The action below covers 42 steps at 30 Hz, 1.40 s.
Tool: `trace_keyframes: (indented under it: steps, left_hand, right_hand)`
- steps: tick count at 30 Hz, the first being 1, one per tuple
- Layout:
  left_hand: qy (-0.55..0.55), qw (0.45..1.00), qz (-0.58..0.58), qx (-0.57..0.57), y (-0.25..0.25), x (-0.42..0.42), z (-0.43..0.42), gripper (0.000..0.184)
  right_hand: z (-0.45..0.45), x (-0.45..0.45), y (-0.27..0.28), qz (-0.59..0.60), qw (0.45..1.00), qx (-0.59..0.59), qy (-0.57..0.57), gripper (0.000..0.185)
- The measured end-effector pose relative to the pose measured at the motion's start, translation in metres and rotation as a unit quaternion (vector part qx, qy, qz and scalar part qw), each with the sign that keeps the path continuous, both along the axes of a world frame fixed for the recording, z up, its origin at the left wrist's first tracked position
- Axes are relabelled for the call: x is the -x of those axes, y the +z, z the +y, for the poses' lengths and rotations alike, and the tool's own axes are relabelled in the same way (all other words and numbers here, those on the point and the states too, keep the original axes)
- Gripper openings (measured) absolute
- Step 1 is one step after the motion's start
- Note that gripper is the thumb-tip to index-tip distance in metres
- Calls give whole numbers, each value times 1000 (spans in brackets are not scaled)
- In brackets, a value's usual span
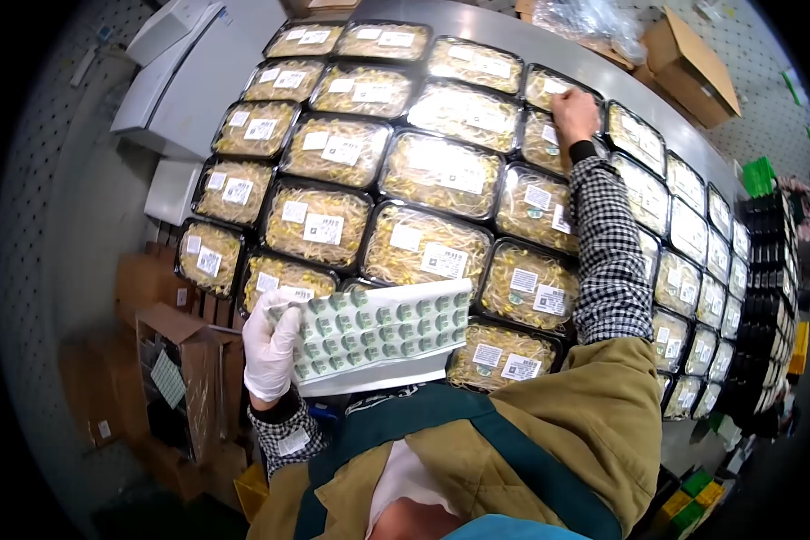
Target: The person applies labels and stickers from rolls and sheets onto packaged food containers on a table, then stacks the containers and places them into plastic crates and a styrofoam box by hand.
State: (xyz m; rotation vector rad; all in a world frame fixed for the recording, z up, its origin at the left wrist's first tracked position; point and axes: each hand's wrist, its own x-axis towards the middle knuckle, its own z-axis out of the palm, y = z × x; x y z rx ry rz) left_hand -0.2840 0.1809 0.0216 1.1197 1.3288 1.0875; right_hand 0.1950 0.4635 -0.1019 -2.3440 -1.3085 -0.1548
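My left hand (268, 353), in a white glove, grips the left edge of a sheet of round green stickers (382, 326). White backing paper (378, 373) shows below the sheet. Stretched out to the far side, my bare right hand (576, 115) has its fingers curled together, touching or just over a film-covered black tray of bean sprouts (540, 85). Whatever those fingers may hold is hidden. A nearer bean sprout tray (533, 207) carries white labels and a round green sticker. Another labelled tray (430, 243) lies just beyond the sticker sheet.
Rows of packed trays cover the metal table (477, 20). Stacked black trays (765, 288) stand at the right. A cardboard box (688, 67) sits beyond the far edge, and an open carton (180, 378) stands at the lower left. A white cabinet (175, 81) is at the upper left.
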Motion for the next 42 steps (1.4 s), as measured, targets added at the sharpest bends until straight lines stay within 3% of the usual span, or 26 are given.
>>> trace_keyframes:
  steps: [3,4,5,9,10,11,15,18,25,29,31,33,34,35,36,38,42]
  left_hand:
    - [-45,999,15,18,-1,9,0,22]
    - [-43,998,29,-44,-1,2,3,21]
    - [-82,996,20,-22,11,2,4,21]
    - [-52,998,-19,-36,11,4,-7,22]
    - [-81,997,-11,2,15,14,-10,22]
    - [-83,996,19,-34,10,20,-13,22]
    - [-12,1000,-6,-2,17,28,-28,17]
    - [-7,999,24,21,12,38,-31,16]
    - [22,999,-1,36,-3,39,-31,19]
    - [16,1000,20,-11,0,26,-23,23]
    - [4,1000,14,1,2,21,-18,20]
    - [-3,998,56,-10,-6,25,-17,17]
    - [0,996,79,-46,-6,25,-17,17]
    - [0,992,98,-82,-5,23,-17,19]
    - [10,984,135,-112,-5,22,-17,19]
    - [11,978,154,-140,-8,26,-20,19]
    - [-3,974,154,-163,-9,47,-30,21]
  right_hand:
    - [12,-38,-26,1,999,-35,21,28]
    - [15,-46,-25,12,998,-14,62,27]
    - [15,-47,-24,21,994,8,103,27]
    - [22,-62,-40,197,971,-111,75,24]
    - [28,-68,-51,191,973,-119,60,24]
    - [23,-65,-42,184,974,-128,43,24]
    - [21,-67,-37,-2,988,-97,116,29]
    - [13,-43,-20,4,993,-64,100,20]
    - [19,-45,-24,15,997,-65,29,22]
    - [25,-21,-9,-12,996,-74,47,27]
    - [-1,50,28,147,956,-118,223,25]
    - [-62,134,74,365,821,-10,439,23]
    - [-92,167,91,409,748,86,516,18]
    - [-132,202,113,404,716,133,554,21]
    - [-164,233,134,318,674,118,656,27]
    - [-214,273,149,175,689,71,700,38]
    - [-261,318,159,117,714,-46,689,34]
